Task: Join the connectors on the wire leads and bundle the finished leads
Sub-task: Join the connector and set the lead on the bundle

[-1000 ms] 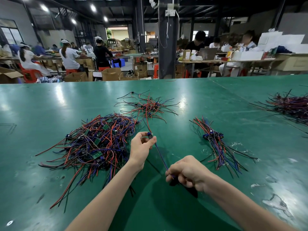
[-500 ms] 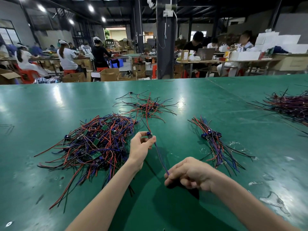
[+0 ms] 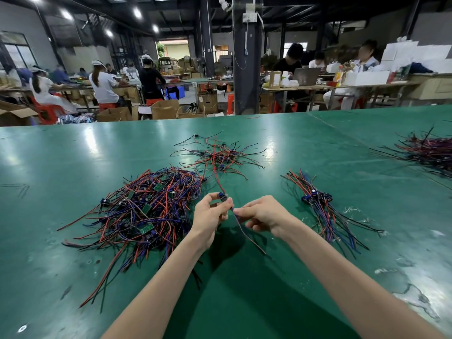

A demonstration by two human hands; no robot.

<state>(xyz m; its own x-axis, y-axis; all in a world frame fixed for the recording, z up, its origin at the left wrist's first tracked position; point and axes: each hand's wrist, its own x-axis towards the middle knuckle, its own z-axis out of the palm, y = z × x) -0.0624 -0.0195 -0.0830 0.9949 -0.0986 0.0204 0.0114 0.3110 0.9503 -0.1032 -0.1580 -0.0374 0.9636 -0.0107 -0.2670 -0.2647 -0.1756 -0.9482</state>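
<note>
My left hand [image 3: 209, 217] pinches a small blue connector [image 3: 222, 197] above the green table [image 3: 244, 289]. A red wire runs from it up to the far pile. A dark lead [image 3: 247, 234] hangs down from the connector to the table. My right hand [image 3: 263, 213] is just right of it, index fingertip and thumb pinching the lead close below the connector. A large tangle of red, blue and black leads with small green boards [image 3: 146, 211] lies to the left. A smaller far pile [image 3: 220, 156] lies behind. A laid-out bunch of joined leads [image 3: 320, 204] lies to the right.
Another heap of dark wires [image 3: 428, 149] lies at the table's far right edge. Beyond the table stand a dark pillar [image 3: 245, 57], cardboard boxes [image 3: 165, 109] and other benches with seated people working.
My right hand has let go of the lead's lower end and moved up and left to the left hand, now pinching the lead just below the connector. The lead's tail hangs free.
</note>
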